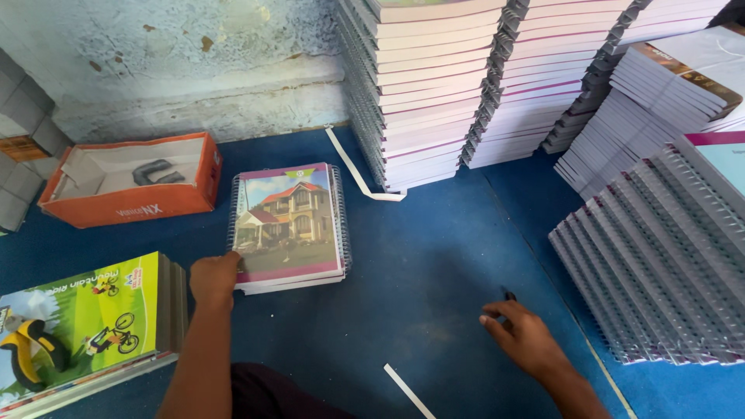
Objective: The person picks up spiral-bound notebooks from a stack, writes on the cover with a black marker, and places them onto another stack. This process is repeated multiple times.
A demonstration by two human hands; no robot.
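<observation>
A short stack of spiral-bound notebooks (289, 225) with a house picture on the top cover lies on the blue floor covering (419, 279). My left hand (214, 278) grips the stack's near left corner. My right hand (518, 329) rests palm down on the blue surface to the right, fingers spread, touching a small dark object (510, 296) that is too small to identify.
Tall stacks of spiral notebooks (434, 85) line the back wall and lean along the right (660, 256). An orange cardboard box (128, 182) sits at left. A pile of green-covered books (81, 326) lies at near left. White paper strips (361, 174) (409, 392) lie on the floor.
</observation>
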